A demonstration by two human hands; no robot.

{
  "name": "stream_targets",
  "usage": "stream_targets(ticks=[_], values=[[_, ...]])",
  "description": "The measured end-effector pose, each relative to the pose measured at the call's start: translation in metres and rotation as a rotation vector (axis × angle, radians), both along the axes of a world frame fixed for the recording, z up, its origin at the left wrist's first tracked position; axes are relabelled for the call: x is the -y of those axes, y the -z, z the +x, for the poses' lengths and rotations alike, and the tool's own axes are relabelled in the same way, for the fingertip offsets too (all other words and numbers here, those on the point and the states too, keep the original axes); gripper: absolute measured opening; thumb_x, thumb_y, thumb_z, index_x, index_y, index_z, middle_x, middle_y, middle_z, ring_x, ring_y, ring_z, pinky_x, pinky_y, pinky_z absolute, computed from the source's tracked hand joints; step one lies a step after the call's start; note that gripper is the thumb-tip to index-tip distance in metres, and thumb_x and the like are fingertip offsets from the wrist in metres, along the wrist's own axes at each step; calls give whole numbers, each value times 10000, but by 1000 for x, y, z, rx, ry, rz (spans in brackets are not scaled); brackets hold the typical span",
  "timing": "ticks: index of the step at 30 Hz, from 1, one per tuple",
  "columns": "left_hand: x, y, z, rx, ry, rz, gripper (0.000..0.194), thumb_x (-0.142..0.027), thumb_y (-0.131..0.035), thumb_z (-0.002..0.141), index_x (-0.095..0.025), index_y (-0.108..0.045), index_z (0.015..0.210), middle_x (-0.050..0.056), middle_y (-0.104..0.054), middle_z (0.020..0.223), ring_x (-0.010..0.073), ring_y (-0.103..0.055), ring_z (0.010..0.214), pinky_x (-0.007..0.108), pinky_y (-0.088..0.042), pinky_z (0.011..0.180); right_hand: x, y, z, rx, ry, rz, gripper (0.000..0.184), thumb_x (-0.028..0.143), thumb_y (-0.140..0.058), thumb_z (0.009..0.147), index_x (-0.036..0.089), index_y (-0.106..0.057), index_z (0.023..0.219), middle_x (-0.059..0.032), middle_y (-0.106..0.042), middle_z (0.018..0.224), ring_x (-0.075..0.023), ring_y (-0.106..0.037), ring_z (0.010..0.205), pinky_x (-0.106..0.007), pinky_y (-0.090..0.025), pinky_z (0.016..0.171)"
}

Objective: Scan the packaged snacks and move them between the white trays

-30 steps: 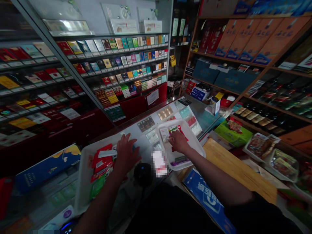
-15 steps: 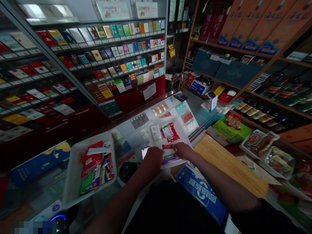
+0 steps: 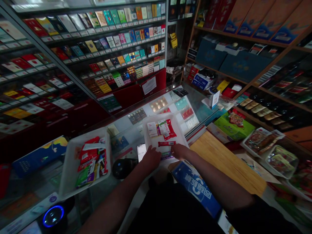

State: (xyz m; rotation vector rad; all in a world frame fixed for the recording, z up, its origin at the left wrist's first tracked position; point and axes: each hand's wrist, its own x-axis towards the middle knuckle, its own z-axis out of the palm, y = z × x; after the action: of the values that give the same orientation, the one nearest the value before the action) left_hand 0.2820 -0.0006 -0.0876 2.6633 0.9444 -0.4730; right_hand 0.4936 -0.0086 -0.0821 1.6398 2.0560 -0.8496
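At 6 o'clock of the white plastic tray (image 3: pixel 153 114): left hand (image 3: pixel 151 159), right hand (image 3: pixel 179 151) open, empty, just below a slim glossy red sachet (image 3: pixel 167 143).

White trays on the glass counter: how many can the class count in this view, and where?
2. One white tray sits left on the glass counter, full of packets; the other lies to its right, left hand and right hand at its near edge. None looks hidden.

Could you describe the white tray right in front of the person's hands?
The white tray, plastic by its look, is shallow and rectangular with a raised rim. It sits on the glass counter, holding small red and white packets. The left hand and right hand rest at its near edge.
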Motion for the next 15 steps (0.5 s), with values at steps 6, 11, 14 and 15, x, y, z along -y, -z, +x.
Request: stream_targets(ticks=[6, 11, 14, 15], values=[[0, 3, 9, -31, -43, -33, 246, -180, -521, 850, -152, -710, 1004, 170, -761, 1025, 336, -657, 1147, 629, -248, 1168, -3, 6, 7, -66, -89, -9, 233, 156, -587, 909, 109, -796, 1001, -194, -776, 1002, -293, -750, 959, -299, -524, 756], [-1, 4, 12, 35, -99, -57, 272, -163, -468, 880, -145, -715, 993, 179, -763, 951, 326, -711, 1013, 638, -238, 1161, -5, 9, 11, -131, -108, 23, 225, 62, -603, 841, 138, -809, 891, -173, -784, 946, -292, -753, 917, -316, -532, 771], [-1, 1, 17, 13, -139, -95, 268, -198, -487, 881, -142, -720, 1002, 186, -767, 963, 329, -725, 981, 636, -262, 1146, -9, 12, 16, -201, -72, 55, 217, 49, -624, 795, 163, -806, 825, -127, -782, 831, -267, -748, 853, -305, -536, 759], [-1, -1, 19, 7, -161, -104, 258, -214, -506, 874, -147, -722, 998, 184, -768, 968, 329, -725, 982, 632, -267, 1145, -11, 13, 19, -234, -53, 73, 206, 54, -636, 780, 173, -802, 801, -108, -775, 786, -256, -744, 831, -300, -537, 756]])
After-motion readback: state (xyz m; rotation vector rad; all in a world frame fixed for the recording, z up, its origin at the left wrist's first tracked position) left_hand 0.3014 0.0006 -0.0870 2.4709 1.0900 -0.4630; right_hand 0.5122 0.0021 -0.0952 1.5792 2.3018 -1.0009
